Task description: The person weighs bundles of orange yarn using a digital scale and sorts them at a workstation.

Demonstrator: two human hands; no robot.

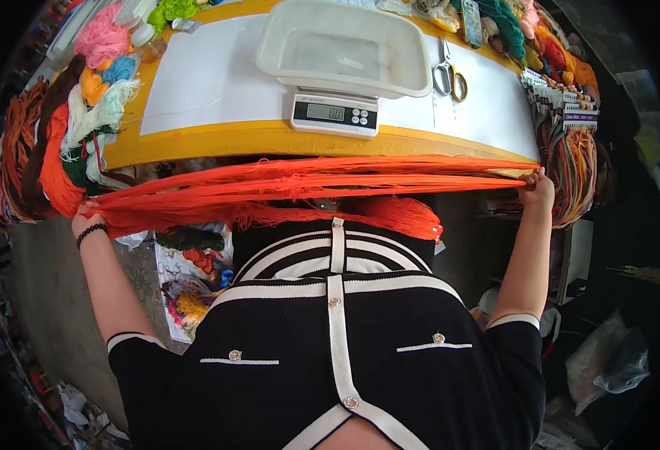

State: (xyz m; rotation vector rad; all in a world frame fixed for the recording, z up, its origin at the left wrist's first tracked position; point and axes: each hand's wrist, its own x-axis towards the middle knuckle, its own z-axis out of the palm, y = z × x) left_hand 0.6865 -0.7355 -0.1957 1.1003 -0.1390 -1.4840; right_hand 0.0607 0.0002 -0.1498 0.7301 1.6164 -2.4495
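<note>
A long skein of orange-red thread (292, 182) is stretched sideways between my two hands, just in front of the table edge. My left hand (88, 219), with a dark bead bracelet at the wrist, is closed around its left end. At the far right, my right hand (538, 189) grips the other end. The strands are pulled nearly straight, with some loose fibres near the middle. Below them, a thicker bundle of the same orange-red thread (397, 216) lies across my lap.
On the yellow table (217, 144) stands a digital scale (335, 112) bearing a translucent plastic tub (345, 49). Scissors (448, 75) lie right of it. Coloured yarn (103, 37) is heaped at the left; thread hanks (570, 150) hang at the right. A plastic bag (607, 360) lies low right.
</note>
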